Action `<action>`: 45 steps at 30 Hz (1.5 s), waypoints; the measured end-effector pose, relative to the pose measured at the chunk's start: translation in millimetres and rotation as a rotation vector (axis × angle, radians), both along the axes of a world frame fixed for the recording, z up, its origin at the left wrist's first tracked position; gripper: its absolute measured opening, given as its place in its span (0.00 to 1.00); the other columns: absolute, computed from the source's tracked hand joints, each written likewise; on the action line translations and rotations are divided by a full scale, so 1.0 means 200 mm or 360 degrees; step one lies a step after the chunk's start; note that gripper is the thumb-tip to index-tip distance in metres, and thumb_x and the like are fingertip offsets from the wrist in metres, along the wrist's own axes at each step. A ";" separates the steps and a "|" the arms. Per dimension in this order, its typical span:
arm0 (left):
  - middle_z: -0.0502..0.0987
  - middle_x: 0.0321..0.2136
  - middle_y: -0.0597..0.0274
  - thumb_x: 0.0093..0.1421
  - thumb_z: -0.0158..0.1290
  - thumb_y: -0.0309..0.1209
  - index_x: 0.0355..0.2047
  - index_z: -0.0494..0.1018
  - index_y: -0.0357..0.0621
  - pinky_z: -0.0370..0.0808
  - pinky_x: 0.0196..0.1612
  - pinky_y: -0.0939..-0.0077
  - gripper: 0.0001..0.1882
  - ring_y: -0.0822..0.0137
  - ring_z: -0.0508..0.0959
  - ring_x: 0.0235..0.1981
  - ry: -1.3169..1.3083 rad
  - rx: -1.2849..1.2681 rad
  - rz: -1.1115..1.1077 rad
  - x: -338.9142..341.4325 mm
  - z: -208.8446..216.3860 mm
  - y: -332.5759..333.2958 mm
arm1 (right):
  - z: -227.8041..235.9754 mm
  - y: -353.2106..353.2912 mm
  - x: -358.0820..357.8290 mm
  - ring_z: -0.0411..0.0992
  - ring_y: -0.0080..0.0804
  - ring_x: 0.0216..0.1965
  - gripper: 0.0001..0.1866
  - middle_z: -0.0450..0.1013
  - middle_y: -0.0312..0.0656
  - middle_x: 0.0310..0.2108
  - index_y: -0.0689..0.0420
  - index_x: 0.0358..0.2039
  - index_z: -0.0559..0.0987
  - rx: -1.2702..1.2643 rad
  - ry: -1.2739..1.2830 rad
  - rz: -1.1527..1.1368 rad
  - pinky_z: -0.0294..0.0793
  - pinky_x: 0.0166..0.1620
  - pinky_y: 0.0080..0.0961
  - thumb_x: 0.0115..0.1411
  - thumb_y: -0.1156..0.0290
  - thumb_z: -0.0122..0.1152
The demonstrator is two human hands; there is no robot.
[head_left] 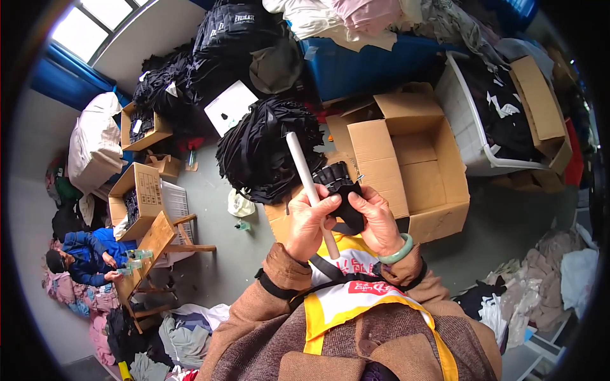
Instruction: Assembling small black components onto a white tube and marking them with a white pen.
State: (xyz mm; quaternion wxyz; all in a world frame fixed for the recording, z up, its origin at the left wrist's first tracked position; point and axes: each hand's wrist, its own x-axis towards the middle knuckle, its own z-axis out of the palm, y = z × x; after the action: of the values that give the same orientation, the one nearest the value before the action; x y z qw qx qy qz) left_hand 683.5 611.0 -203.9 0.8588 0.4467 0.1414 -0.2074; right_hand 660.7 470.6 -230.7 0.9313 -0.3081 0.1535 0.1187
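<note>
My left hand (308,222) is closed around a long, smooth white rod (298,155), which slants up and away past my thumb. Between my hands is a black cloth piece (348,209), bunched and ribbed at its far end. My right hand (379,225), with a pale green bangle (397,249) at its wrist, pinches the right side of that cloth between thumb and fingers. The left fingertips also meet the cloth's left edge. Just beyond my hands lies a big round heap of black fabric strips (260,152). How the cloth is fastened or folded cannot be made out.
An open cardboard box (438,216) stands to the right, with a white bin (476,108) of dark cloth behind it. Another person (89,254) sits left at a wooden bench (155,235). Garment piles (546,279) lie at the lower right.
</note>
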 end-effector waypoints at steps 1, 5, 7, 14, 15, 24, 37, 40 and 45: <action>0.67 0.20 0.71 0.52 0.57 0.23 0.29 0.66 0.45 0.61 0.17 0.88 0.09 0.80 0.66 0.16 0.0011 0.0000 0.0017 0.00 -0.01 0.01 | -0.01 0.01 0.00 0.71 0.23 0.38 0.05 0.72 0.35 0.36 0.57 0.36 0.74 0.0000 0.0011 0.0017 0.72 0.43 0.20 0.58 0.75 0.55; 0.67 0.20 0.72 0.53 0.56 0.24 0.29 0.66 0.46 0.62 0.16 0.87 0.08 0.79 0.65 0.16 0.0158 -0.0212 0.0029 0.06 -0.09 0.04 | -0.03 0.01 0.05 0.71 0.22 0.36 0.05 0.72 0.34 0.35 0.56 0.35 0.74 -0.0190 -0.0060 -0.0032 0.72 0.42 0.19 0.58 0.75 0.55; 0.67 0.21 0.71 0.54 0.55 0.25 0.29 0.67 0.46 0.62 0.16 0.86 0.07 0.78 0.65 0.17 0.0138 -0.0412 -0.0016 0.04 -0.09 0.04 | 0.03 -0.01 0.03 0.71 0.20 0.35 0.04 0.72 0.33 0.34 0.56 0.34 0.74 -0.0639 -0.0281 0.0029 0.72 0.40 0.17 0.58 0.75 0.55; 0.69 0.23 0.70 0.55 0.54 0.25 0.30 0.67 0.44 0.63 0.17 0.86 0.06 0.78 0.66 0.17 0.0215 -0.0526 0.0000 0.03 -0.15 -0.03 | -0.04 -0.01 0.01 0.70 0.19 0.33 0.03 0.71 0.32 0.31 0.56 0.33 0.74 -0.0377 -0.0186 -0.0149 0.71 0.38 0.16 0.58 0.75 0.56; 0.69 0.24 0.69 0.55 0.54 0.25 0.30 0.68 0.44 0.63 0.18 0.86 0.06 0.79 0.66 0.18 0.0183 -0.0530 -0.0010 0.03 -0.14 -0.05 | -0.05 -0.03 0.00 0.70 0.19 0.33 0.02 0.71 0.32 0.31 0.55 0.33 0.74 -0.0363 -0.0193 -0.0191 0.71 0.38 0.16 0.58 0.75 0.55; 0.71 0.25 0.68 0.54 0.55 0.24 0.35 0.70 0.39 0.64 0.20 0.88 0.08 0.78 0.68 0.21 -0.0065 -0.0078 -0.0106 -0.16 -0.10 -0.08 | -0.03 -0.12 -0.12 0.70 0.18 0.33 0.03 0.72 0.33 0.31 0.55 0.32 0.76 -0.0491 -0.0217 -0.0178 0.71 0.38 0.14 0.59 0.73 0.55; 0.69 0.20 0.68 0.57 0.54 0.33 0.33 0.72 0.37 0.63 0.22 0.82 0.10 0.78 0.67 0.20 -0.1108 0.1437 -0.0754 -0.11 0.09 0.02 | 0.00 -0.21 -0.12 0.69 0.17 0.34 0.08 0.73 0.33 0.32 0.63 0.37 0.75 -0.1082 -0.0355 0.0047 0.69 0.40 0.14 0.58 0.76 0.55; 0.73 0.24 0.65 0.57 0.55 0.36 0.38 0.72 0.38 0.68 0.25 0.80 0.14 0.76 0.70 0.23 -0.0905 0.1458 -0.1247 -0.05 0.10 0.04 | 0.00 -0.21 -0.12 0.68 0.17 0.35 0.09 0.73 0.34 0.33 0.64 0.39 0.75 -0.1140 -0.0499 0.0137 0.68 0.41 0.15 0.57 0.76 0.56; 0.75 0.26 0.64 0.56 0.55 0.35 0.44 0.69 0.37 0.70 0.26 0.82 0.18 0.75 0.72 0.24 -0.0741 0.0851 -0.0907 -0.07 0.02 0.04 | 0.06 -0.19 -0.17 0.68 0.19 0.37 0.10 0.72 0.34 0.35 0.63 0.39 0.74 -0.0977 -0.0485 0.0241 0.68 0.42 0.16 0.56 0.77 0.58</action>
State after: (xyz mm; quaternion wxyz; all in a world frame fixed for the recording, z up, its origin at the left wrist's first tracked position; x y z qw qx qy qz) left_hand 670.2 618.1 -200.4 0.6308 0.7085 -0.1356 -0.2858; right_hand 626.6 432.7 -219.7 0.7960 -0.5985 0.0181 0.0885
